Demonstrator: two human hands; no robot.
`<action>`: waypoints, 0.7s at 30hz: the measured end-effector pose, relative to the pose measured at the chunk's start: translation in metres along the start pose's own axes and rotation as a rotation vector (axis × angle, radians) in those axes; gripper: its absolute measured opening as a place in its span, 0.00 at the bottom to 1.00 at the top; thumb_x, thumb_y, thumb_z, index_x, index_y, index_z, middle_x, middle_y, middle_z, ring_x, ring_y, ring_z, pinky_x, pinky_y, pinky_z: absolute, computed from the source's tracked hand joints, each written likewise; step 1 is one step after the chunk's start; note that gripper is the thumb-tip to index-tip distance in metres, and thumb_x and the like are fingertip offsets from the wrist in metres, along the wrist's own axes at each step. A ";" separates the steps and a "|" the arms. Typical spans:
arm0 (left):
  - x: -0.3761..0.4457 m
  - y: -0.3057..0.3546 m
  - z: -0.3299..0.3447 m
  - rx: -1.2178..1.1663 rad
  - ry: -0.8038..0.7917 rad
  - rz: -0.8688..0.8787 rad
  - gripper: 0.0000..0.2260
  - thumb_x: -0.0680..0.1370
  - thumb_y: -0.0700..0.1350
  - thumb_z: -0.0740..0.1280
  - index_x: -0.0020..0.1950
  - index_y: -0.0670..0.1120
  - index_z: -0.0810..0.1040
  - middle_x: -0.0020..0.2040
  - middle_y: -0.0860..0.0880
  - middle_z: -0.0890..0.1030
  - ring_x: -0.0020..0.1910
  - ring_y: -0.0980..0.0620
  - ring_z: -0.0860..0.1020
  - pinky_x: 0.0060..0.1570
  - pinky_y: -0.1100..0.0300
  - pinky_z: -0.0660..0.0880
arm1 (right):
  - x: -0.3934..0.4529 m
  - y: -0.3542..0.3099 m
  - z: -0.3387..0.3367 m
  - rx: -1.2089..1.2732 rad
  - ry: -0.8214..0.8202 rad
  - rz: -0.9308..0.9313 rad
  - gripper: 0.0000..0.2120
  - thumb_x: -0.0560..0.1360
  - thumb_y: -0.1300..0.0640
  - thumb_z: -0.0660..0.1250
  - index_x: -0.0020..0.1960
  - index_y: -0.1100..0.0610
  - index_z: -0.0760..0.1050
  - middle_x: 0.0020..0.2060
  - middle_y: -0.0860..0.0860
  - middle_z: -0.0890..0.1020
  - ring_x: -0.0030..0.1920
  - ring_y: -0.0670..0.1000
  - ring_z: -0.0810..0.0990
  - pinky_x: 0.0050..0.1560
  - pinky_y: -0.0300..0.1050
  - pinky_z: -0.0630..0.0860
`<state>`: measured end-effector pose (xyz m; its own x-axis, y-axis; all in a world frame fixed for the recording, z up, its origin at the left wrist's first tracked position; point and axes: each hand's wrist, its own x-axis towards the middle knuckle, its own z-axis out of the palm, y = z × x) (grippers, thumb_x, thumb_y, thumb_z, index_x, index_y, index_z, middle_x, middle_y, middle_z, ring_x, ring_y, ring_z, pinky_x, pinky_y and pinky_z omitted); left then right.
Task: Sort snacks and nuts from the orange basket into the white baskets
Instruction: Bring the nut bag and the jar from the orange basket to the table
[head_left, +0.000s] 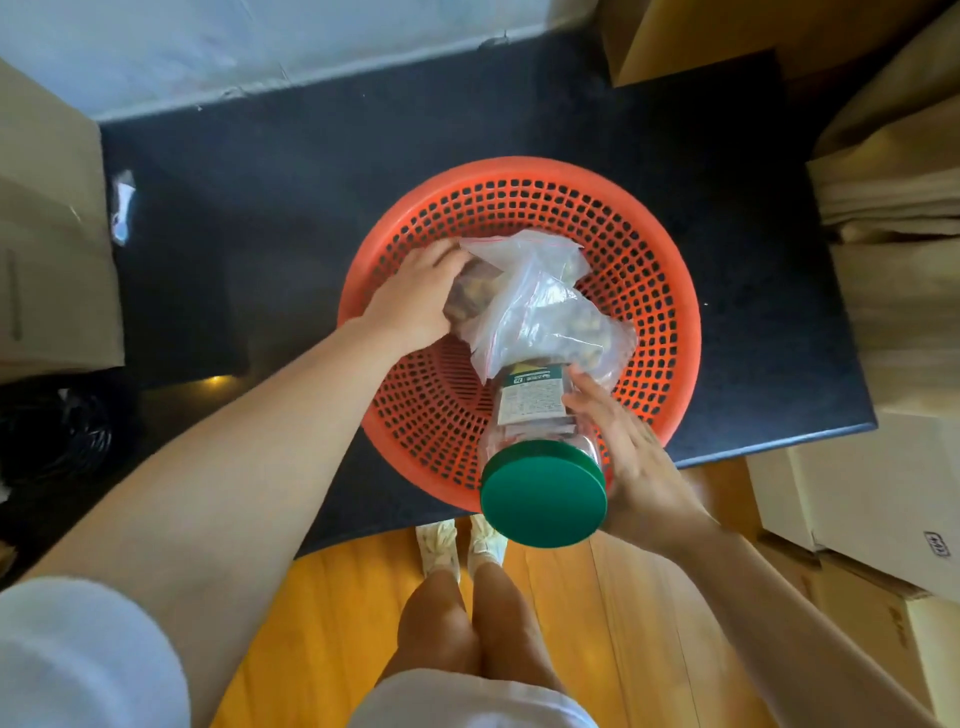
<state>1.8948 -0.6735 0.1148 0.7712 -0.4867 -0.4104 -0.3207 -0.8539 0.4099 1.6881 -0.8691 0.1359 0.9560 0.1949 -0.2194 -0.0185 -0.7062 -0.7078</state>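
Black speckled table top (270, 171) under me, pale wall behind it, cardboard boxes (49, 218) stacked left and right, wooden floor (322, 618) below. Orange basket (670, 291) sits at the near edge. My left hand (415, 296) grips a clear bag of snacks (540, 306) inside it. My right hand (628, 457) wraps a green-lidded jar (540, 452), tilted over the basket's near rim.

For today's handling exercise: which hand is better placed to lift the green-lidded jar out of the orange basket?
Right. The right hand already grips the jar near its green lid, while the left hand holds the plastic bags.
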 end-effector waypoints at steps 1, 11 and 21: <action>0.003 -0.002 0.001 0.041 -0.027 0.030 0.37 0.69 0.34 0.69 0.74 0.49 0.59 0.75 0.51 0.60 0.73 0.46 0.58 0.67 0.48 0.67 | 0.000 0.000 0.000 0.006 0.004 -0.001 0.48 0.60 0.46 0.78 0.71 0.47 0.53 0.76 0.45 0.52 0.75 0.42 0.51 0.73 0.48 0.56; 0.014 -0.005 0.004 0.148 0.009 0.134 0.34 0.69 0.36 0.71 0.73 0.47 0.62 0.72 0.48 0.67 0.71 0.46 0.63 0.63 0.49 0.69 | 0.000 0.001 0.002 0.029 0.013 -0.030 0.44 0.62 0.37 0.69 0.71 0.50 0.54 0.76 0.45 0.52 0.76 0.46 0.53 0.71 0.57 0.61; -0.048 0.005 -0.045 -0.554 0.269 -0.017 0.18 0.64 0.46 0.75 0.50 0.56 0.74 0.45 0.63 0.80 0.48 0.66 0.78 0.43 0.71 0.74 | 0.014 -0.038 -0.012 0.298 0.028 0.016 0.48 0.56 0.45 0.74 0.68 0.38 0.50 0.64 0.30 0.58 0.67 0.38 0.60 0.68 0.46 0.63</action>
<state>1.8804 -0.6465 0.1731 0.9086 -0.3487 -0.2299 -0.0297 -0.6029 0.7972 1.7051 -0.8476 0.1676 0.9623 0.1637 -0.2171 -0.1152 -0.4775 -0.8710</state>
